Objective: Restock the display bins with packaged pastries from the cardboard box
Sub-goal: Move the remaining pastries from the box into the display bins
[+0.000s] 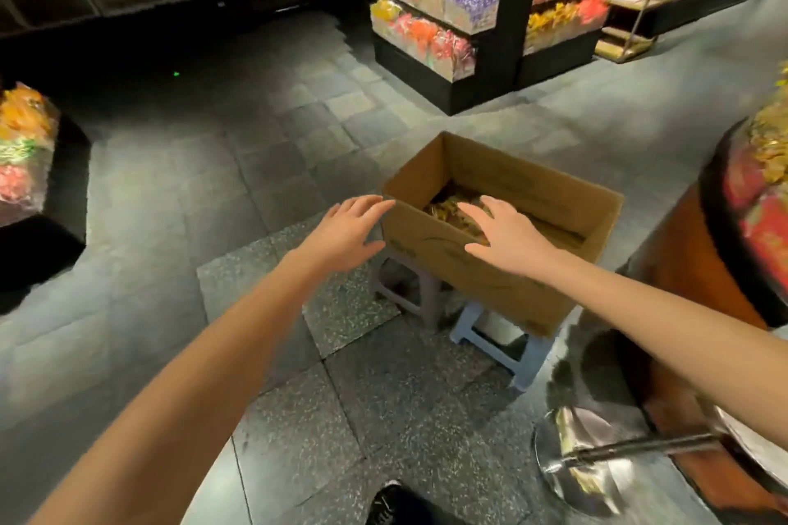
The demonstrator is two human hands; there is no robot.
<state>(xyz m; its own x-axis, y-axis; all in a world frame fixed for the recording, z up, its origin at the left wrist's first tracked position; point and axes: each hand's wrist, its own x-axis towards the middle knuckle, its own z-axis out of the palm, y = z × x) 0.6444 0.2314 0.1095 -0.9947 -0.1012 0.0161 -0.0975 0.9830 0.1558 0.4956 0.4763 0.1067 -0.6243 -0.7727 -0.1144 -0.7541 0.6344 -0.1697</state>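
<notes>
Grey stone tiles [170, 226] were seen across the floor, and at the left edge of the frame a dark display bin [30, 149] was filled with orange, green and red packets. Left of centre, the left hand [345, 232] was stretched forward with its fingers straight and spread, nothing being held; its fingertips were brought up to the near left corner of the cardboard box [503, 290], though contact could not be told. At the bottom edge a dark shoe [388, 503] was glimpsed. The box was placed at the centre of the frame, open-topped, on two low plastic stools [511, 345], and golden packaged pastries [443, 211] were visible inside it at its left end. Over its near wall the right hand [507, 237] was held flat, fingers splayed wide and empty, above the pastries. In the upper right a black shelf unit [494, 38] was stocked with bright packets. At the right edge a round display bin [759, 205] was heaped with red and gold packets, and a shiny metal stand [597, 460] was seen below it.
</notes>
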